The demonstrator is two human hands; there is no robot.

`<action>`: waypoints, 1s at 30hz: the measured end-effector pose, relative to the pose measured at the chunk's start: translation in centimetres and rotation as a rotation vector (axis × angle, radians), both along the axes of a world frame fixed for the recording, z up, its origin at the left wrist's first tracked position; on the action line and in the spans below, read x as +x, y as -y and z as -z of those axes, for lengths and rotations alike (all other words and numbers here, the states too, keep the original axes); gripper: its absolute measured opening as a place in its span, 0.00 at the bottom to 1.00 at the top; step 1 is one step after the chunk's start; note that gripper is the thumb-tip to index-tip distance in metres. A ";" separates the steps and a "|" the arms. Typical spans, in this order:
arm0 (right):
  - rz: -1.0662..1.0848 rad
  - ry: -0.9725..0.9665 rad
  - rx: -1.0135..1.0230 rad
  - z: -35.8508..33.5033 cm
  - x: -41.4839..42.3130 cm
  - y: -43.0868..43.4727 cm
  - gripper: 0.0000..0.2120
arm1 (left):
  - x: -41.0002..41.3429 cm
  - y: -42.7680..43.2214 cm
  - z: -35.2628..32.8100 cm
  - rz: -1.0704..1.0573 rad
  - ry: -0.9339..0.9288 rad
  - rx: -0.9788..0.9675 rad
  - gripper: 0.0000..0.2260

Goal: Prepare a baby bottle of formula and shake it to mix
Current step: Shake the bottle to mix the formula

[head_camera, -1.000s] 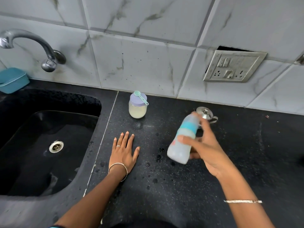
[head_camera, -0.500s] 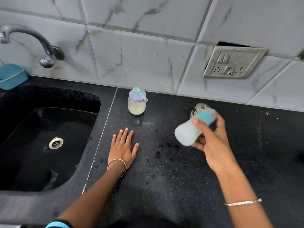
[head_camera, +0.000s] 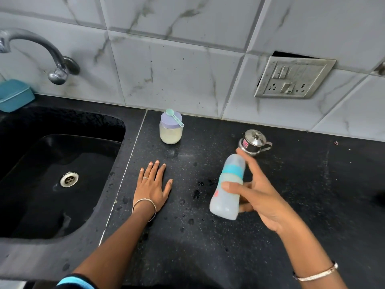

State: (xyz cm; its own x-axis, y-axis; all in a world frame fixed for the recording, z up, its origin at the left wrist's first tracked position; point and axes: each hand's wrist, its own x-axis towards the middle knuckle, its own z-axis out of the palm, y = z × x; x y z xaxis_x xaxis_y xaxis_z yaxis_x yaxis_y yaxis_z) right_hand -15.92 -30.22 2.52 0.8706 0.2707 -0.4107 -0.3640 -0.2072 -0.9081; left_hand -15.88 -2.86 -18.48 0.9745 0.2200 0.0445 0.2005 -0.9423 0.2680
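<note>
Clearly, my right hand (head_camera: pixel 258 195) grips the blurred baby bottle (head_camera: pixel 228 186), hiding its far side; my left hand (head_camera: pixel 153 184) lies flat, released, on the counter (head_camera: pixel 208 247).

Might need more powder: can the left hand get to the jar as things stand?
Probably yes. The left hand lies flat and empty on the counter, and the jar stands beyond its fingertips with only bare counter between. The scoop resting on its lid could slip off.
</note>
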 end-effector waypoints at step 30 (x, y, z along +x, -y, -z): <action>-0.009 0.144 0.026 -1.2 -0.8 -3.5 0.50 | -0.1 0.1 -0.4 0.009 -0.031 -0.003 0.37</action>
